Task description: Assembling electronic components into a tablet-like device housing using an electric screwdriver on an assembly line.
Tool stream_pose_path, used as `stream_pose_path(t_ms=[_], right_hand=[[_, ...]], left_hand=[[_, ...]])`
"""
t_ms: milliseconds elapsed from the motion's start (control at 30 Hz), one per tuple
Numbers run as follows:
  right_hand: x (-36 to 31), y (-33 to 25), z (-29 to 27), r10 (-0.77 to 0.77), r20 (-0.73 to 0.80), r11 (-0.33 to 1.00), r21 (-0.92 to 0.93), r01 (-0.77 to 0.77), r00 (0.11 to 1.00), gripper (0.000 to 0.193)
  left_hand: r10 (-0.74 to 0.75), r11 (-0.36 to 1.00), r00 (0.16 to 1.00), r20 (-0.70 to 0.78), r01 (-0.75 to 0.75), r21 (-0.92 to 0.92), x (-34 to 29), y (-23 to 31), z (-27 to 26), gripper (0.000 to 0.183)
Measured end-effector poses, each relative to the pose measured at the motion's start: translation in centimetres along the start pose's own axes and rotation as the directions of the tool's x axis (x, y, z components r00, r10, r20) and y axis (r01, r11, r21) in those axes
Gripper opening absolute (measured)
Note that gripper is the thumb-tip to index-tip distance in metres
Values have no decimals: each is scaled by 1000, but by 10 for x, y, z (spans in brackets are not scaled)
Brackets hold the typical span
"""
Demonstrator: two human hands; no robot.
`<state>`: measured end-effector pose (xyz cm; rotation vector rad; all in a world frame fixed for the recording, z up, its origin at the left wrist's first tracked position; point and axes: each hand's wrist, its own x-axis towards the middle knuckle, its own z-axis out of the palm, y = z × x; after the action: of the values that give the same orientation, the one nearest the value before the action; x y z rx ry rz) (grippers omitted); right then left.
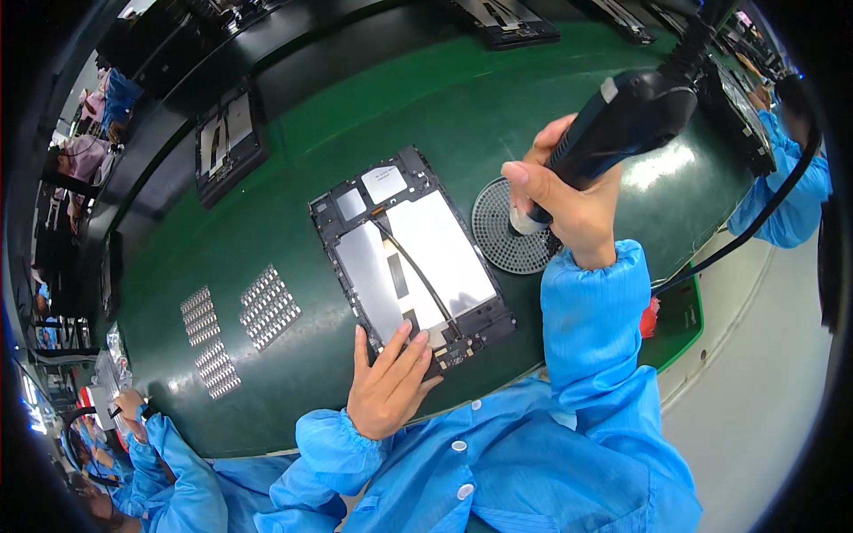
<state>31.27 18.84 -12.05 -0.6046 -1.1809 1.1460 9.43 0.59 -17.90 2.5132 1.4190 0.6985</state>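
A tablet with its back off (444,253) lies at a slant on the green bench, its metal plates and a black cable exposed. My left hand (389,389) rests on its near edge, fingers stretched out over the lower left corner. My right hand (577,204) is wrapped round a black electric screwdriver (613,120), which hangs from a cable at the upper right. The screwdriver's lower end is over a round grey perforated screw tray (498,222) just right of the tablet. My hand and the tool hide part of the tray, and the bit's tip cannot be made out.
Sheets of small silver parts (270,307) lie left of the tablet. Another opened tablet (229,142) sits at the far left, more along the back. A green bin (682,329) is below the right bench edge. Co-workers in blue sleeves (182,480) are on both sides.
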Motion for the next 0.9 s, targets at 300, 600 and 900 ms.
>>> stream_pose_path(t_ms=[300,600,900], right_hand=[[2,5,3,-12,-3,998,-67,12,1000,29],[3,12,5,0,14,996,-89,1,1000,29],[2,13,6,19,6,995,-100,-18,1000,28]], left_hand=[[93,993,986,-135,-103,-65,6,-15,-19,30],[-162,986,949,-270,145,-82,19,-26,-36,17],[-288,957,863,-416,269,-104,15,-34,-38,15]])
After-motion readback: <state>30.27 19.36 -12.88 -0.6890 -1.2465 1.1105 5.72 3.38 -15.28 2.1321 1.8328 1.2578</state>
